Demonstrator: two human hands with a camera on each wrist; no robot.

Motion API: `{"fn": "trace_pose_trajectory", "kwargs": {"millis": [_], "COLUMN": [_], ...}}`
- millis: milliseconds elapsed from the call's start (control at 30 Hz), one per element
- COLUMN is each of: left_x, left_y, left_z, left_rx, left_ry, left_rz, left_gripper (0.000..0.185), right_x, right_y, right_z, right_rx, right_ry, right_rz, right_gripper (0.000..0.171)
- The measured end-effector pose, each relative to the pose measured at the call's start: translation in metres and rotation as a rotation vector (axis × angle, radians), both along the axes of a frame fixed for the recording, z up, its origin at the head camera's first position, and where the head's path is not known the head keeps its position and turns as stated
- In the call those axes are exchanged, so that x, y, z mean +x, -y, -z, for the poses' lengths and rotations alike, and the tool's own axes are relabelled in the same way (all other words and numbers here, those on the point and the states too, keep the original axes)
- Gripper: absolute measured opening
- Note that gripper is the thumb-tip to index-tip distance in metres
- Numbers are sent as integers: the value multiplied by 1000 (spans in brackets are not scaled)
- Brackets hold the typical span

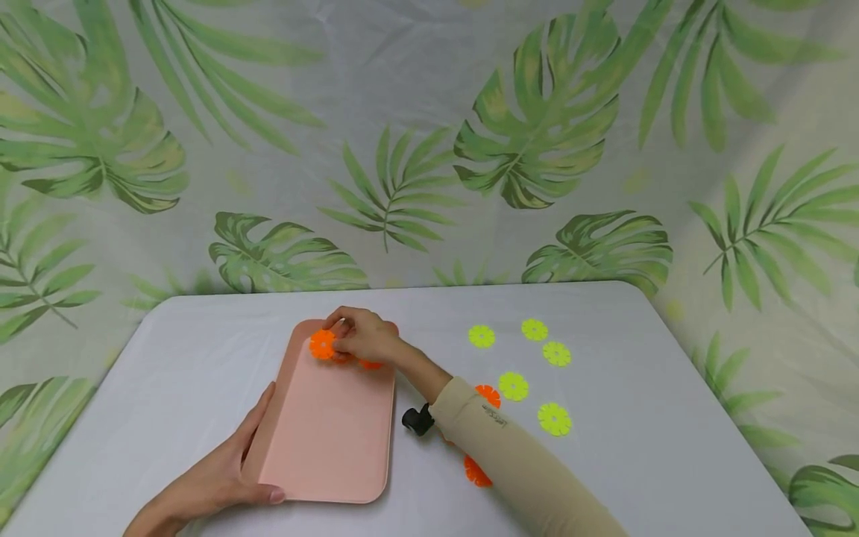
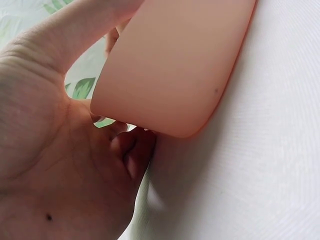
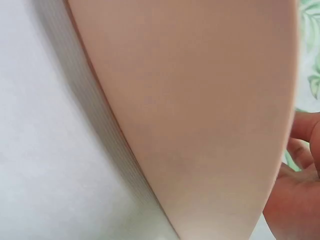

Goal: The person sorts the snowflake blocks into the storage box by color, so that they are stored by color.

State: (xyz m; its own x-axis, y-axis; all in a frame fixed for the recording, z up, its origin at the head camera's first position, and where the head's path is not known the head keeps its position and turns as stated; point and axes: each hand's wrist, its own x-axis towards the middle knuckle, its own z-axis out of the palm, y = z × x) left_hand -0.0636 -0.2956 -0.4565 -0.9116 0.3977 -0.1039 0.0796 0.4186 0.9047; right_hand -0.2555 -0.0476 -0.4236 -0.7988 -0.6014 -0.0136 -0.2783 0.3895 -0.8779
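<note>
A pink tray point(image 1: 329, 440) lies on the table, its long sides running away from me. My left hand point(image 1: 211, 477) grips its near left corner, thumb at the front edge and fingers along the left side; the left wrist view shows the palm against the tray's outer wall point(image 2: 170, 75). Over the tray's far end, my right hand point(image 1: 365, 335) pinches an orange notched disc point(image 1: 323, 344). Another orange disc point(image 1: 370, 365) shows below that hand, partly hidden by it. In the right wrist view the tray wall point(image 3: 200, 110) covers most of the right hand point(image 3: 300, 195).
Several yellow-green notched discs point(image 1: 514, 386) lie spread right of the tray. Orange discs point(image 1: 477, 471) lie partly hidden beneath the right sleeve point(image 1: 517, 455). A black device point(image 1: 417, 421) sits at the right wrist. A leaf-print cloth point(image 1: 403, 149) hangs behind the white table point(image 1: 604, 485).
</note>
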Motion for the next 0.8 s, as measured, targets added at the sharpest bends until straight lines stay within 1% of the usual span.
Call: {"fn": "trace_pose_trajectory", "kwargs": {"millis": [67,167,333,567,667,800], "left_x": [0,1,0,0,1,1], "left_y": [-1,-1,-1,0,0,0], "left_z": [0,-1,-2,-1,0,0], "left_rx": [1,-4,-7,0,-4,-3], "left_ry": [-3,13,9,2,-1,5], "left_rz": [2,0,-1,-4,-6,-9], "left_gripper": [133,133,133,133,133,132], "right_x": [0,-1,-2,-2,-1,4], "right_y": [4,10,16,23,27,31], "right_z": [-1,-2,-3,3,7,12], "right_rx": [19,47,68,-2,-15,0], "right_ry": [5,23,62,124,133,112], "right_rz": [-8,-11,11,26,41,84], "right_gripper": [29,27,26,24,23,22]}}
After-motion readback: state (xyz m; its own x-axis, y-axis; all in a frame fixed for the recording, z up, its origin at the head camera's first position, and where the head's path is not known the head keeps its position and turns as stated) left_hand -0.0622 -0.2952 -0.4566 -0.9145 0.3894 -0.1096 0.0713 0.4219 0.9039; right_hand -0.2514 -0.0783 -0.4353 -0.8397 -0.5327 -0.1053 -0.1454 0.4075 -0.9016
